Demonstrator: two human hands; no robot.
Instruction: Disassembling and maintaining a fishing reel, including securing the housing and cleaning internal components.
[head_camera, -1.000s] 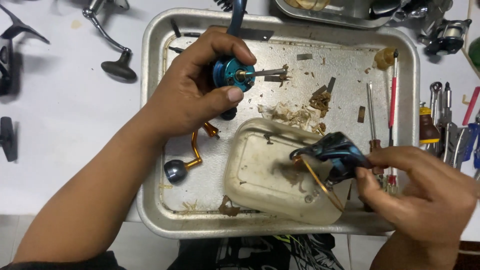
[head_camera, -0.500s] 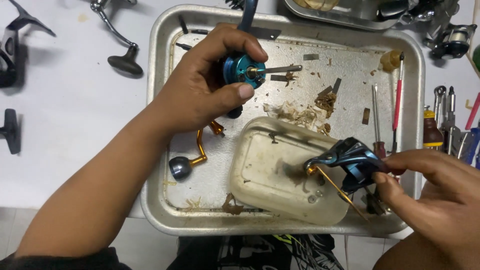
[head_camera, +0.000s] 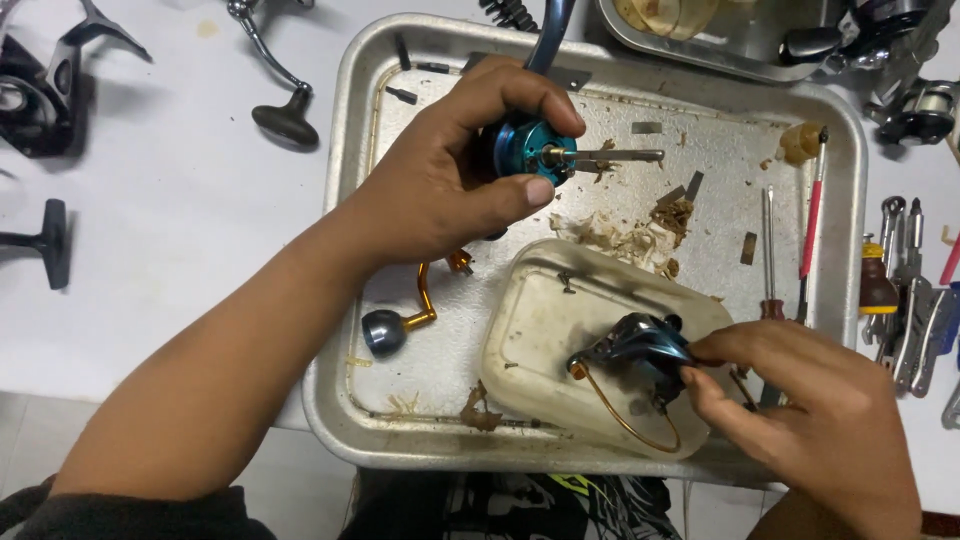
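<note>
We see the left hand (head_camera: 440, 190) clenched around a teal metal reel body (head_camera: 530, 150) with a thin steel shaft (head_camera: 615, 156) sticking out to the right, held above the upper half of a battered aluminium tray (head_camera: 340, 250) that sits on the white desk (head_camera: 170, 200). The thumb presses just beneath the teal part and the fingers curl over its top.

Lower right, the right hand (head_camera: 800, 410) pinches a dark grey-blue rotor with a gold wire bail (head_camera: 635, 355), which hangs over a grimy, cream-coloured plastic tub (head_camera: 540, 330) lying inside the tray. The bail's loop curves down across the tub's near edge.

Between the two hands we note a gold crank handle with a dark round knob (head_camera: 400, 320) on the tray floor. A red-shafted screwdriver (head_camera: 812, 215) lies along the tray's right side. Scraps of brownish debris (head_camera: 620, 240) are scattered near the tub's far edge.
</note>
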